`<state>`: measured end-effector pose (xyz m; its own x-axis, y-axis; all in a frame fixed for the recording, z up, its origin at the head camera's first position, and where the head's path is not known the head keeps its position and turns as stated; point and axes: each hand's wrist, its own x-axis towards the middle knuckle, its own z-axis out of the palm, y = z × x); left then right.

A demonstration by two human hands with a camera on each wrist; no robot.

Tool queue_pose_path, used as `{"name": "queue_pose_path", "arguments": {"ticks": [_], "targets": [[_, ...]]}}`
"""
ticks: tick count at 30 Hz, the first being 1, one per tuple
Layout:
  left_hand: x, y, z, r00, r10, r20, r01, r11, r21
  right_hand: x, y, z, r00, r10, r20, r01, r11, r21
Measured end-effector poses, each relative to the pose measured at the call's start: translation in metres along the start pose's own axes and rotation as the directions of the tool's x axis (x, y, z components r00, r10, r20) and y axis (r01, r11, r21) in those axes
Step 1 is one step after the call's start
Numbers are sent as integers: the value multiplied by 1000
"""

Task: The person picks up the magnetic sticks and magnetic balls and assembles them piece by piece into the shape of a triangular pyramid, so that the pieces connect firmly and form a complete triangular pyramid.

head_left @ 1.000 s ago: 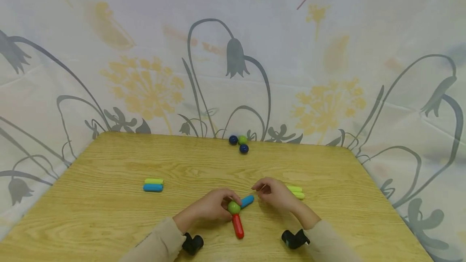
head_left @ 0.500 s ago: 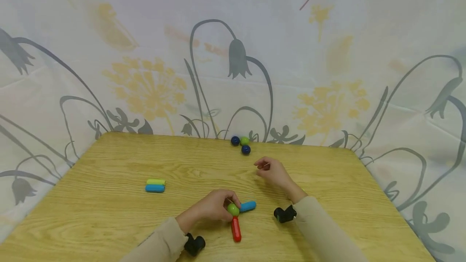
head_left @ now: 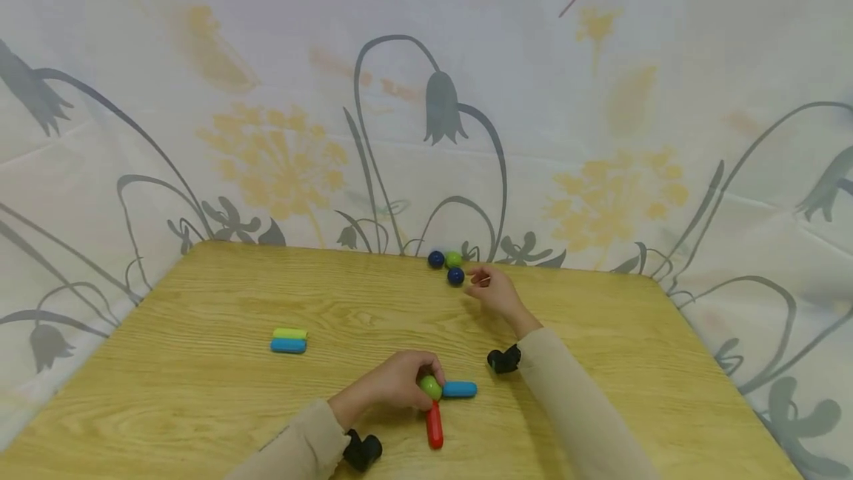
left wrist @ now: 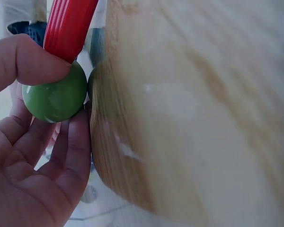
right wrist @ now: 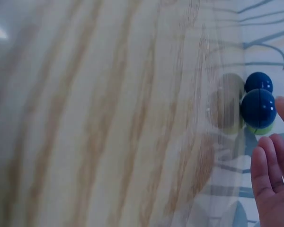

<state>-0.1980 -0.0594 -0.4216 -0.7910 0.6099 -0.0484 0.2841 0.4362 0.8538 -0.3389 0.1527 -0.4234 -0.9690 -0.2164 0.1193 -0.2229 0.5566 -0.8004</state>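
L hand (head_left: 402,380) in pinch, R hand (head_left: 496,292) fwd

Right wrist view: the right hand (right wrist: 273,184) is cut off; a blue ball (right wrist: 258,109) mostly hides a green ball (right wrist: 263,129). Left wrist view: the red stick (left wrist: 71,28) is cropped.

No text, brand, number or sign could be read in any view. Two marks noted, places taken from the green ball (head_left: 431,388). First: thin dark streak (head_left: 272,439) on the left sleeve (head_left: 300,441), left of the ball and nearer the wearer; too small to tell whether lettering or a crease. Second: faint orange patches (head_left: 398,89) on the printed backdrop (head_left: 513,28), well beyond the ball and slightly to its left; blocky, blurred, lettering or plain pattern undecided. Both wrist views likewise gave nothing legible.
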Motion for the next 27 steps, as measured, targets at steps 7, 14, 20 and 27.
{"name": "queue_pose_path", "arguments": {"ticks": [7,14,20,27], "targets": [[0,1,0,1000,-9,3,9,1000,-10,9,5,0,996,-34,80,35,999,-12],[0,-1,-1,999,-20,27,21,999,-39,16,4,3,986,-46,159,53,998,-38],[-1,-2,-3,994,0,110,7,998,-56,8,-2,0,972,-41,232,60,995,-75],[-3,-2,-5,991,-13,134,20,999,-51,-12,-1,2,963,-81,257,101,993,-66]]}}
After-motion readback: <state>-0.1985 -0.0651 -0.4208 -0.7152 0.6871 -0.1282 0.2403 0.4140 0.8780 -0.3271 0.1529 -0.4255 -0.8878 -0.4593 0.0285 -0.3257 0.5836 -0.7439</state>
